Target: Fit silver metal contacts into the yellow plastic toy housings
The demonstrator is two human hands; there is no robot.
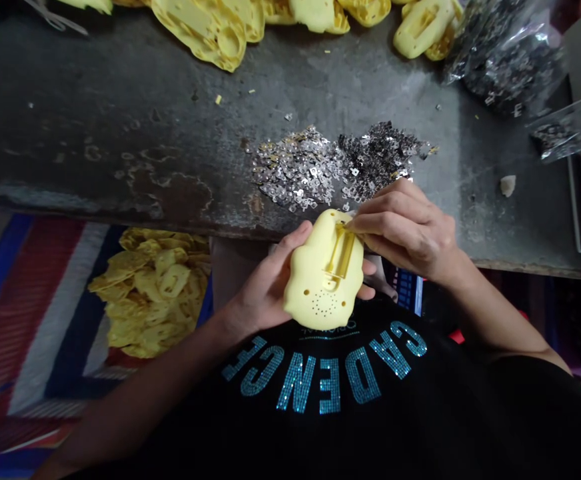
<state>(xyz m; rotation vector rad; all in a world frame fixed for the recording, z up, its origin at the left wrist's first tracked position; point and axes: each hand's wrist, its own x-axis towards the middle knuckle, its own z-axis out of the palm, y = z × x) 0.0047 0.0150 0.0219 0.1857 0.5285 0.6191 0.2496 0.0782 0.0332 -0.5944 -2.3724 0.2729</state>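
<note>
Just off the near edge of the tabletop (95, 113), two hands meet around a yellow plastic housing (315, 280).

From where I stand, the left hand (265, 287) cradles the housing from beneath, its fingers (369, 280) spread wide behind it and the thumb lying along its side. The right hand (405, 230) comes in from above, its fingers (385, 223) drawn into a narrow pinch with the tips at the housing's raised slot; whether they grip a tiny piece there, I cannot tell. Beyond the hands on the tabletop lie a heap of silver metal pieces (295, 170), a darker heap (380, 160) touching it, and a clear bag of metal pieces (508, 60). More yellow housings (205, 27) sit along the tabletop's far side, and a pile of yellow housings (150, 293) rests on a striped mat (35, 313) below its near edge.
</note>
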